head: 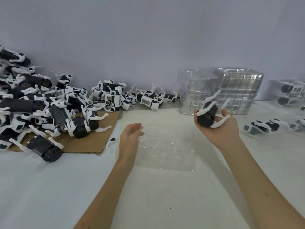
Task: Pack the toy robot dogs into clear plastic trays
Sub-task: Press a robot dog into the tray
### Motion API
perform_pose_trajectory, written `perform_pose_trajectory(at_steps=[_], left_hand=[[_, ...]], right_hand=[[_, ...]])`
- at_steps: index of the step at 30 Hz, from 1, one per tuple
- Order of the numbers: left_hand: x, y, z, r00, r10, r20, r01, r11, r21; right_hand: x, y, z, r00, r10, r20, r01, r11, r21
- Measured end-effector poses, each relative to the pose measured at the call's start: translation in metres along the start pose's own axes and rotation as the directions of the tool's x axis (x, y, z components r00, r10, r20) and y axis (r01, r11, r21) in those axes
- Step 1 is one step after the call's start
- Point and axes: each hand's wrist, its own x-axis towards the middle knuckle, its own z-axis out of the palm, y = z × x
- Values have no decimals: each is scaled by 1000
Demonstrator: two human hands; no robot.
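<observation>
You can read no text, brand or number here. Among the toy robot dogs (54, 111) in the pile, a few carry pale stickers with a grid of dark marks: one on a white dog (149, 101) at the pile's right end, one on another dog (59, 93) deeper in the heap. Their print is too small and blurred for you to make out.

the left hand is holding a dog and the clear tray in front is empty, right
Not quite. The right hand holds the dog, not the left. The left hand is at the tray's near-left edge and holds no dog. The clear tray in front is empty, as you say. The head view shows this.
</observation>
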Motion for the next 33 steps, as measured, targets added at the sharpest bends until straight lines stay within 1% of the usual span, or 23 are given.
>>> perform_pose_trajectory(at_steps=[1, 2, 3, 4, 5, 6, 7, 8, 9, 10, 12, 13, 15, 18, 20, 24, 27, 28, 30, 33], left_hand=[[-1, 1, 0, 1000, 0, 4, 0, 1000, -4], [-1, 1, 0, 1000, 0, 8, 0, 1000, -3], [-2, 1, 0, 1000, 0, 9, 0, 1000, 3], [-2, 0, 0, 1000, -2, 9, 2, 1000, 10], [-2, 0, 0, 1000, -4, 8, 3, 1000, 15], [-2, -1, 0, 1000, -4, 9, 4, 1000, 18], [-2, -1, 0, 1000, -3, 11, 3, 1000, 21], [-2, -1, 0, 1000, -2, 14, 1, 1000, 23], [-2, -2, -1, 1000, -1, 14, 0, 1000, 24], [-1, -2, -1, 1000, 1, 14, -1, 1000, 27], [1, -4, 0, 1000, 12, 11, -12, 999, 34], [1, -5, 0, 1000, 19, 8, -19, 999, 38], [2, -6, 0, 999, 33, -1, -32, 998, 50], [2, -6, 0, 999, 44, 2, -44, 996, 77], [2, -5, 0, 999, 47, 6, -48, 995, 86], [2, -4, 0, 998, 55, 9, -56, 994, 97], [1, -4, 2, 998, 54, 26, -56, 993, 103], [1, -4, 3, 998, 54, 33, -57, 993, 105], [-1, -3, 3, 998, 50, 47, -55, 993, 106], [0, -3, 3, 999, 14, 51, -21, 991, 131]], right_hand=[[0, 1, 1, 1000, -9, 12, 9, 1000, -23], [1, 2, 1, 999, -28, 18, 29, 995, -100], [2, 4, 2, 998, -65, 24, 69, 970, -232], [1, 7, 3, 991, -118, 65, 135, 904, -405], [0, 11, 5, 974, -182, 135, 227, 771, -596], [-1, 15, 6, 945, -247, 214, 321, 581, -748], [-1, 18, 7, 907, -308, 286, 395, 392, -831], [-1, 22, 6, 873, -346, 344, 444, 268, -855], [-2, 25, 6, 848, -354, 394, 482, 209, -851], [-3, 28, 7, 830, -340, 443, 518, 176, -837], [-4, 35, 7, 814, -261, 519, 556, 95, -825], [-5, 37, 7, 822, -206, 532, 549, 34, -835], [-6, 43, 7, 856, -100, 506, 498, -101, -861], [-7, 50, 3, 894, 15, 448, 438, -245, -865], [-6, 49, 2, 905, 55, 421, 418, -294, -859], [-5, 40, 2, 921, 110, 375, 389, -338, -857], [-5, 37, 2, 921, 202, 333, 388, -407, -827], [-5, 37, 2, 923, 211, 322, 384, -420, -822], [-5, 37, 2, 926, 181, 331, 377, -419, -826], [-5, 41, 0, 918, 111, 380, 394, -357, -847]])
